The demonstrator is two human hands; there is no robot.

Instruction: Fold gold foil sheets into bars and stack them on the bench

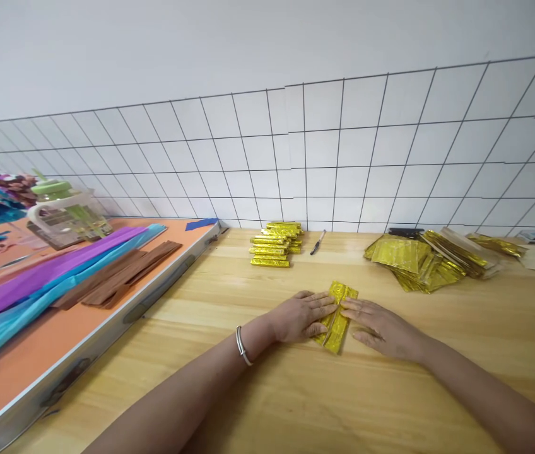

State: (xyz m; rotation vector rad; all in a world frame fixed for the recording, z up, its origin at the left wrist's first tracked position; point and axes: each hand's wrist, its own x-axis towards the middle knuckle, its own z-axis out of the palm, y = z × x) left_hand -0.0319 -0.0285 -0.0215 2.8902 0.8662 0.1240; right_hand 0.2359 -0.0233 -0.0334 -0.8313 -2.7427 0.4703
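Left hand (301, 317) and right hand (381, 326) unclenched, fingertips on gold foil piece (337, 334) between; gold strips (270, 249) beyond left, foil pile (397, 255) beyond right.

No lettering, label, brand, number or sign can be read anywhere. At eight o'clock, dark marks (65, 382) stand along the side of the orange-topped board (35, 340), too blurred to tell whether they are print. Between four and five o'clock, the gold foil sheet (338, 339) on the bench (267, 403) bears a raised pattern, in which no characters can be made out.
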